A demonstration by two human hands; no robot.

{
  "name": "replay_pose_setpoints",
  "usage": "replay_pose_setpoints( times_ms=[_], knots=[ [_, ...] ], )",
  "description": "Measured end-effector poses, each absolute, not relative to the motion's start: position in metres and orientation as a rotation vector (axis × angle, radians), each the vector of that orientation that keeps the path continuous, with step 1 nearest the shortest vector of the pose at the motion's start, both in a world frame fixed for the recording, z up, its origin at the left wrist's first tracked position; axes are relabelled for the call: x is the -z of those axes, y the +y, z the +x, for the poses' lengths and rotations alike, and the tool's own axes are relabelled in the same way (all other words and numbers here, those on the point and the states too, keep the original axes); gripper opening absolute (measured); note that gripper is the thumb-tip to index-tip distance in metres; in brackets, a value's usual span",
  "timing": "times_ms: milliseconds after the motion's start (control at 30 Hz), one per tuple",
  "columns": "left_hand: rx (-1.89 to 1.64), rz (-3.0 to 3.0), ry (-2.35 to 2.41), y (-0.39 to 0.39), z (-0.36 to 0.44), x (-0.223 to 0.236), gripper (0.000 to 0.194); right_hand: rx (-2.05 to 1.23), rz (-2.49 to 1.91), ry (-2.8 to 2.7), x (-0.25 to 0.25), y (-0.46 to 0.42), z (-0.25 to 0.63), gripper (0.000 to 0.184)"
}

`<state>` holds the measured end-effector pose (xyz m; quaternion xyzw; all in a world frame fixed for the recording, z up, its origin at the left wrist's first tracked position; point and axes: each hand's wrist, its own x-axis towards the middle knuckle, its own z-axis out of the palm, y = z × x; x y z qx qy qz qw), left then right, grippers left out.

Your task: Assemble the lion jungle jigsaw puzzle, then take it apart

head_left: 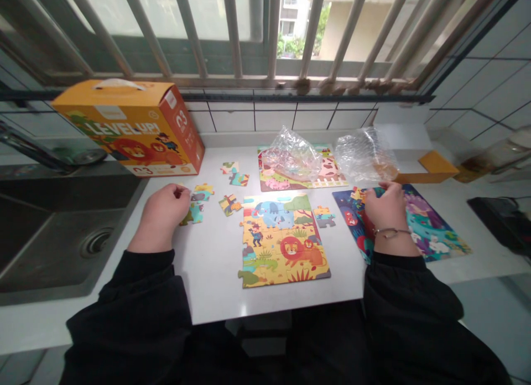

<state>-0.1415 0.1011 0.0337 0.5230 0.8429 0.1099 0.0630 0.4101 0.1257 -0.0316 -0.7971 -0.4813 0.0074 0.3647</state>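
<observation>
My left hand (166,208) is closed with fingertips pinched together, beside loose puzzle pieces (193,213) and a yellow-grey piece (203,192). Whatever is between its fingers is hidden. Over the dark blue puzzle (440,219), my right hand (385,205) is curled on a yellow puzzle piece (357,195), part of which shows left of the fingers. Between both hands lies a mostly assembled safari puzzle (284,244) with elephants and lions; its left edge is uneven. Close to it are a loose piece (230,204) on the left and joined pieces (324,217) on the right.
An orange puzzle box (128,130) stands at the back left beside the sink (62,246). Crumpled clear plastic (296,155) covers part of a farm puzzle (269,175). More plastic (365,152) and an open box (431,169) lie behind. More loose pieces (238,178) sit at the back.
</observation>
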Motion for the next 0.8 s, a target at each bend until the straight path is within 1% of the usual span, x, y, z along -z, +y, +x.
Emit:
replay_pose_setpoints(
  times_ms=[100,200,267,367,433,600,800],
  knots=[
    [-0.34,1.6,2.533,0.102,-0.143,-0.032,0.026,-0.121,-2.135,-1.422,0.04,0.128,0.414,0.03],
    [-0.354,1.594,2.527,0.102,-0.143,-0.031,0.024,-0.097,-2.172,-1.549,0.043,0.128,0.417,0.028],
    [-0.349,1.582,2.522,0.102,-0.142,-0.031,0.025,-0.063,-2.164,-1.549,0.043,0.128,0.418,0.034],
    [-0.342,1.583,2.522,0.102,-0.14,-0.033,0.026,-0.058,-2.169,-1.499,0.041,0.126,0.418,0.049],
    [-0.33,1.584,2.52,0.102,-0.14,-0.034,0.028,-0.062,-2.143,-1.459,0.038,0.125,0.416,0.053],
    [-0.307,1.575,2.521,0.103,-0.141,-0.033,0.034,-0.103,-1.991,-1.379,0.026,0.124,0.409,0.04],
    [-0.342,1.575,2.505,0.103,-0.143,-0.03,0.035,-0.151,-1.895,-1.217,0.011,0.118,0.397,0.035]
  ],
)
